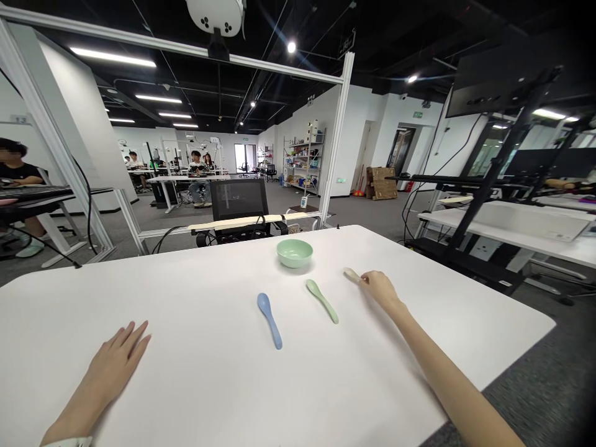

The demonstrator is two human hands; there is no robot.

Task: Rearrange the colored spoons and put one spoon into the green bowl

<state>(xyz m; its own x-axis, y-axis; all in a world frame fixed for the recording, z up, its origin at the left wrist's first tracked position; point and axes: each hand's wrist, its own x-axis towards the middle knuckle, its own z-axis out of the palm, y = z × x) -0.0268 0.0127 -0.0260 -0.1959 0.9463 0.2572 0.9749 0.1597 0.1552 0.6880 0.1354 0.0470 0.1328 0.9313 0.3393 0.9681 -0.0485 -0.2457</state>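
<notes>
My right hand [379, 288] is closed around the handle of a cream spoon [352, 274], whose bowl end points left at or just above the table. Left of it lies a light green spoon [323, 301], and farther left a blue spoon [270, 321]; both have their handles toward me. Behind the spoons stands a green bowl [295, 254], upright, its inside partly visible. Flat on the tabletop at the left rests my left hand [114, 361], fingers stretched out, holding nothing and well apart from the spoons.
The white table [195, 385] has rounded corners. A metal frame [342, 136] rises beyond its far edge, with a black mesh chair [239, 202] behind. To the right are a desk [512, 233] and a dark monitor stand [488, 167]. Several people sit at desks in the background.
</notes>
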